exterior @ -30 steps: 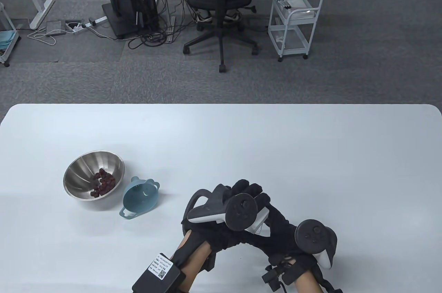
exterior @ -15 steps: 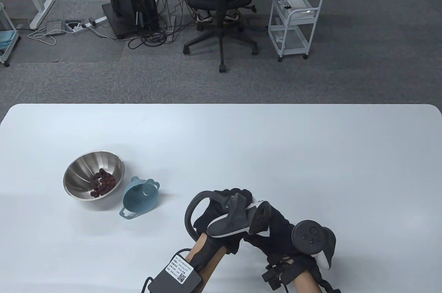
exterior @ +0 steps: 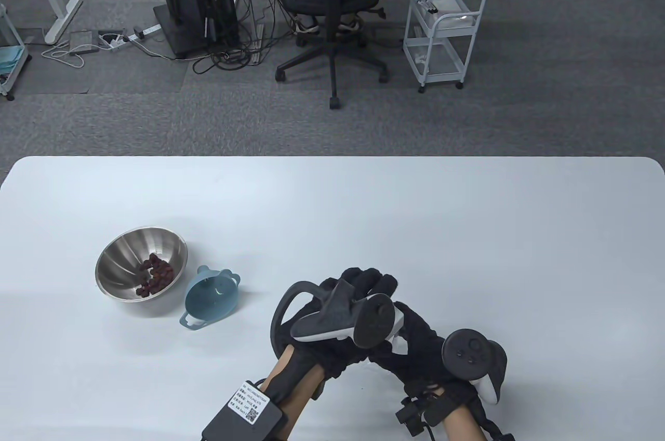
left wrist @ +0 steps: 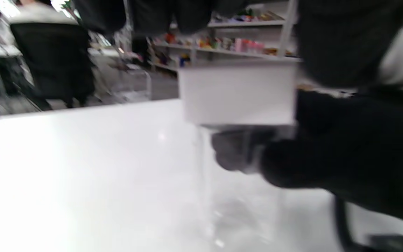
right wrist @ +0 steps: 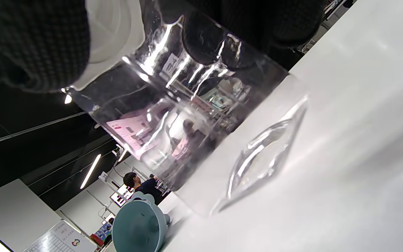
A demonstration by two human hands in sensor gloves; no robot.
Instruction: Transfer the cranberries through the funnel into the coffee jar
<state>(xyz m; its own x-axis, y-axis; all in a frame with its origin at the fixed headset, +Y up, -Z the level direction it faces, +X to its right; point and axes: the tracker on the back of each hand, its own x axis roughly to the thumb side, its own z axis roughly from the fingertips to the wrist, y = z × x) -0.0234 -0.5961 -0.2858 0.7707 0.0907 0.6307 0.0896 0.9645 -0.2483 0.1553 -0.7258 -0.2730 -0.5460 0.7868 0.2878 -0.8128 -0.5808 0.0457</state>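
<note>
Looking at my right fingers [right wrist: 33, 45] first, I see them wrapped round the clear glass coffee jar [right wrist: 187, 122] near its top, one dark fingertip lying against the white lid [right wrist: 114, 31] and others showing through the glass on the far side. My right hand [exterior: 415, 342] holds the jar standing with its base on the white bench [exterior: 363, 212]. My left hand [exterior: 332, 326] sits over the lid; in the left wrist view the white lid [left wrist: 238, 92] is just below my left fingers [left wrist: 341, 42], but that view is blurred and I cannot tell whether they are clenched on it or only resting there. From above, both hands are pressed together near the bench's near edge, and the jar is hidden beneath them and their trackers.

Out to the left of my fingers, well apart from them, a pale blue plastic funnel with two small handles [exterior: 212, 301] lies tipped on its side. The same funnel [right wrist: 136, 227] shows beyond the jar in the right wrist view. Just beyond the funnel, farther left, stands a round stainless steel bowl [exterior: 124, 264], tilted toward the funnel, with the dark red dried cranberries [exterior: 155, 276] heaped in its bottom.
</note>
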